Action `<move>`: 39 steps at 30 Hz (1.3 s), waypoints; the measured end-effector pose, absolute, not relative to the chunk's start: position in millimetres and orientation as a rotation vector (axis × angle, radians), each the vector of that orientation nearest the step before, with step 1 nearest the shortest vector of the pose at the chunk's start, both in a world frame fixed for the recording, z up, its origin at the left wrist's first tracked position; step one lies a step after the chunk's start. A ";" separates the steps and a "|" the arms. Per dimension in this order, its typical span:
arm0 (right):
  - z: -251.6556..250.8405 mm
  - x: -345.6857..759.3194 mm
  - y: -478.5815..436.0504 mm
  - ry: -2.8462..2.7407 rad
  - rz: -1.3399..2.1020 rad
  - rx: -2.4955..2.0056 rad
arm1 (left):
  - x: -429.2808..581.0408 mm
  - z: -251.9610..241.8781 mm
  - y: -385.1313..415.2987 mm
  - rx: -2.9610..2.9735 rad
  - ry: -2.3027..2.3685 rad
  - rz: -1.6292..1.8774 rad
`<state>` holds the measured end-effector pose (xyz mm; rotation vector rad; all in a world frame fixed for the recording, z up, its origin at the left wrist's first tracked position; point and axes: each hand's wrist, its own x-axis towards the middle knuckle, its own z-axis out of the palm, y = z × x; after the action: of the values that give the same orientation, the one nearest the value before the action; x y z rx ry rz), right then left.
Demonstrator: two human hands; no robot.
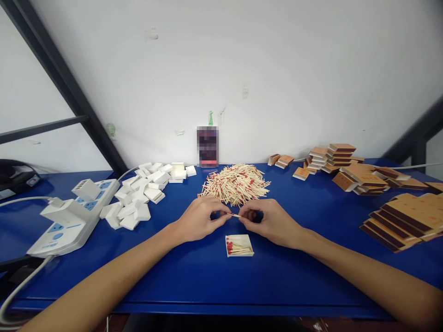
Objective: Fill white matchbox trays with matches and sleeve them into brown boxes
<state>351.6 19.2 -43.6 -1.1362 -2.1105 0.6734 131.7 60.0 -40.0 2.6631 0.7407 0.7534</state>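
Between my two hands a match point(235, 215) lies nearly level, its red head toward the left. My left hand point(202, 219) pinches the head end between thumb and fingertips. At the other end, my right hand point(268, 220) is closed on the same match. Just below them on the table is a small white matchbox tray point(246, 240), partly filled with matches whose red heads mostly point left. Behind my hands rises a big loose pile of red-headed matches point(238, 182).
Several white trays point(138, 189) lie heaped at left, beside a white power strip point(83, 226) with cables. Orange-brown matchbox sleeves point(408, 216) are stacked at right, more farther back. A blurred-out dark object point(207, 146) leans on the wall behind the blue table point(194, 286).
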 end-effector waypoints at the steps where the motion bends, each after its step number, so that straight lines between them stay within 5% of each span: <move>1: -43.5 352.6 19.5 -2.116 0.664 -1.141 | 131.6 -40.3 60.3 2.679 0.738 0.744; 24: -42.1 362.1 22.2 -2.315 0.456 -1.045 | 131.5 -45.3 63.0 2.646 0.643 0.998; 33: -28.0 379.0 28.5 -2.244 0.379 -1.057 | 136.7 -33.8 53.7 2.721 0.519 0.596; 39: -40.0 371.5 31.4 -2.284 0.150 -1.481 | 135.5 -31.0 52.3 2.692 0.474 0.460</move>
<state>371.5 31.4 -40.0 -1.4812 -2.2845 0.1502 135.5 52.3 -31.0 2.6922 0.4736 0.4604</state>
